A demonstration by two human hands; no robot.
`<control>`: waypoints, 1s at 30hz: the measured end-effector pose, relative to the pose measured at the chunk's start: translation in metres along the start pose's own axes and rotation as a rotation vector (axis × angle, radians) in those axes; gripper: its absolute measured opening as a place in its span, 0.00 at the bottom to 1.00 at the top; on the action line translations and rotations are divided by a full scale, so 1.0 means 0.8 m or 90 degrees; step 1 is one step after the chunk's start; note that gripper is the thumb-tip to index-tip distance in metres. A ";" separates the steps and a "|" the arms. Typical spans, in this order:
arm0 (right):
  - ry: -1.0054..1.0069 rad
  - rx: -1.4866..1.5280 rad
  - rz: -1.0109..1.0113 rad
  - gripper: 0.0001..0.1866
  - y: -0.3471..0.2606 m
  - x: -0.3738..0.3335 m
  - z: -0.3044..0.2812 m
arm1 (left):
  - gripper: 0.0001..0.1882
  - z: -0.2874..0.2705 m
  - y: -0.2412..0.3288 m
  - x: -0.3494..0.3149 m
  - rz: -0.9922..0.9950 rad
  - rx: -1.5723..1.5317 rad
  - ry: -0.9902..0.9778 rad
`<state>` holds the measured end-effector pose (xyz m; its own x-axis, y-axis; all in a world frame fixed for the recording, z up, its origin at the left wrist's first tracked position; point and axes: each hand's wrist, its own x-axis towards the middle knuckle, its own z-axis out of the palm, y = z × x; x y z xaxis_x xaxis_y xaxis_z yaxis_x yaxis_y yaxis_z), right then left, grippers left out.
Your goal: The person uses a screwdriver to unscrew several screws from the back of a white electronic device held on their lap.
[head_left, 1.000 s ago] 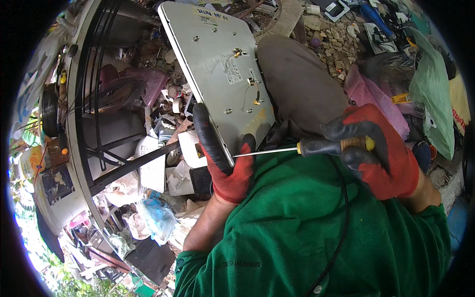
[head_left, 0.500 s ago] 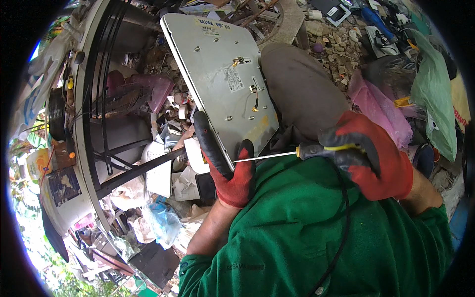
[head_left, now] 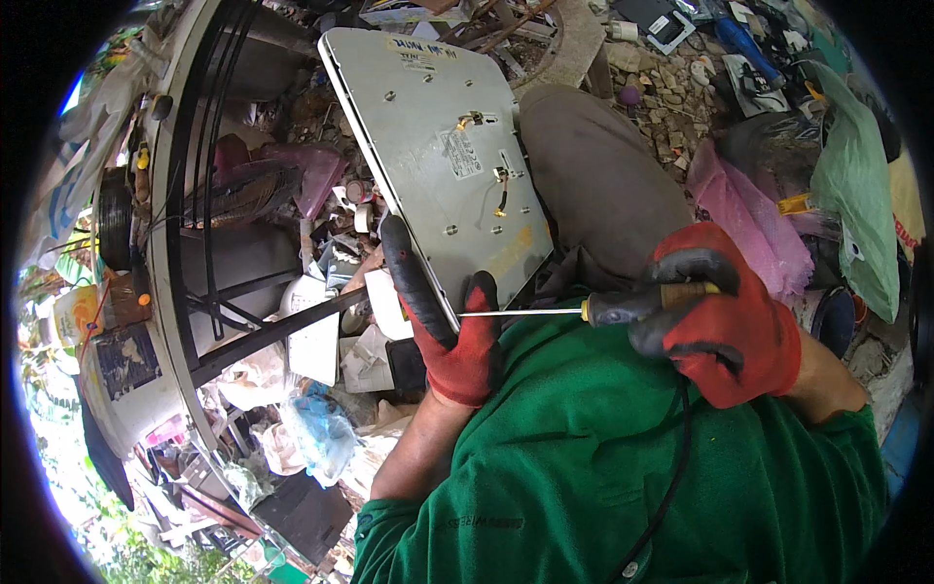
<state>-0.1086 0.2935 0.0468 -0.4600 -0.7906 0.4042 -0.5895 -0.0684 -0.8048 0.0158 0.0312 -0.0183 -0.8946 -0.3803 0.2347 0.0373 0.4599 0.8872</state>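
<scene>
The right grip (head_left: 730, 326), gloved in red and black at right of center, is closed around the handle of the screwdriver (head_left: 587, 310). The shaft points left, roughly level, its tip at the edge of the flat grey panel (head_left: 438, 190); tip engagement cannot be determined. The left grip (head_left: 453, 360), in a matching glove, clamps the panel's lower corner, thumb on the face, another finger along the outer left edge. The panel occupies the upper center of the frame, tilted, and carries a white label (head_left: 461, 154) and two short cables with gold-colored connectors. Adjacent on its right: a trouser leg (head_left: 603, 175). Below: a green shirt (head_left: 603, 448). Upper right: a pink bag (head_left: 744, 224) and a green bag (head_left: 856, 195). Lower left: a blue translucent bag (head_left: 319, 438).
</scene>
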 end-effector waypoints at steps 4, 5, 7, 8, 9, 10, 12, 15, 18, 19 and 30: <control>0.029 -0.010 0.102 0.22 -0.004 -0.001 0.005 | 0.45 -0.002 0.007 0.004 0.033 0.051 0.002; 0.027 0.001 0.215 0.19 -0.022 -0.001 0.001 | 0.45 -0.003 -0.001 -0.002 0.031 0.032 0.002; 0.009 0.056 0.320 0.15 -0.028 -0.001 -0.002 | 0.46 -0.008 -0.005 -0.012 -0.012 -0.017 0.001; -0.002 0.094 0.316 0.16 -0.024 -0.003 -0.005 | 0.46 -0.005 0.001 -0.011 -0.051 -0.053 -0.005; -0.013 0.083 0.250 0.17 -0.018 -0.003 -0.006 | 0.45 -0.003 0.005 -0.011 -0.089 -0.089 -0.011; -0.022 0.072 0.184 0.18 -0.011 -0.004 -0.008 | 0.45 -0.002 0.004 -0.008 -0.056 -0.072 -0.005; -0.028 -0.009 0.000 0.21 0.005 -0.003 -0.006 | 0.44 0.001 -0.001 -0.003 0.009 -0.033 0.011; 0.015 0.003 0.031 0.23 0.001 0.001 -0.002 | 0.44 0.000 0.001 -0.008 -0.020 -0.019 0.007; 0.050 0.067 0.252 0.23 -0.024 0.006 -0.002 | 0.43 -0.002 0.007 -0.010 -0.067 -0.032 0.015; 0.045 0.081 0.292 0.23 -0.026 0.007 -0.002 | 0.44 -0.004 0.010 -0.010 -0.067 -0.025 0.011; -0.021 0.028 0.153 0.22 -0.010 0.003 -0.010 | 0.44 -0.008 0.000 -0.016 -0.085 -0.082 -0.008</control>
<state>-0.1105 0.2969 0.0577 -0.5612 -0.8065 0.1858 -0.4361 0.0974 -0.8946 0.0296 0.0309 -0.0192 -0.9005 -0.4214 0.1073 -0.0263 0.2991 0.9539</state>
